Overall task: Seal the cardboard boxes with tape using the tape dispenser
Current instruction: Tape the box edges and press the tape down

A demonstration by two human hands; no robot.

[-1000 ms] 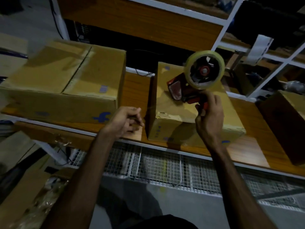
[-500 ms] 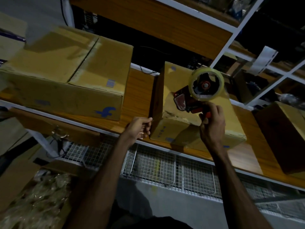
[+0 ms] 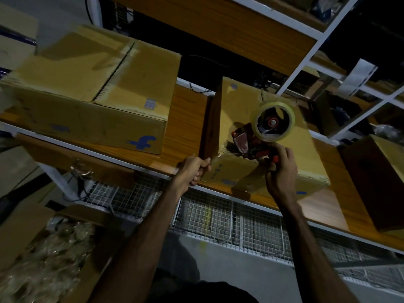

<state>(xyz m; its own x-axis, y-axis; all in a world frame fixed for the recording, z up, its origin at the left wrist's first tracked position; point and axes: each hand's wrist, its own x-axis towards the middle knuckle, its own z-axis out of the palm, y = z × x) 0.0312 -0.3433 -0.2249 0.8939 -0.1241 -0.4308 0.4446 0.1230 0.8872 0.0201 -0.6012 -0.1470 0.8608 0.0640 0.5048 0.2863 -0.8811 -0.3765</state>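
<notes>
Surface: wooden shelf (image 3: pixel 188 119), centre, white-framed.
Room: dim storeroom racking; wire mesh baskets (image 3: pixel 218 219) below.
Left hand (image 3: pixel 193 169): fingers curled on small cardboard box (image 3: pixel 240 106) corner.
Right hand (image 3: pixel 281 173): wrapped round tape dispenser (image 3: pixel 262 134) handle.
Upper left: large cardboard box (image 3: pixel 87 90).

- A wooden shelf board (image 3: pixel 188 119) with a white metal front edge runs across the view.
- Another wooden shelf (image 3: pixel 229 31) sits above it, carried by a white metal frame (image 3: pixel 306 64).
- White wire mesh baskets (image 3: pixel 218 221) hang under the shelf's front edge.
- An open carton (image 3: pixel 50 254) at the lower left holds crumpled clear plastic wrapping.
- A white paper label (image 3: pixel 358 77) hangs at the upper right, by the frame.
- Dark cables (image 3: pixel 196 88) lie at the back edge of the shelf board.
- A grey floor (image 3: pixel 229 267) shows below the baskets.
</notes>
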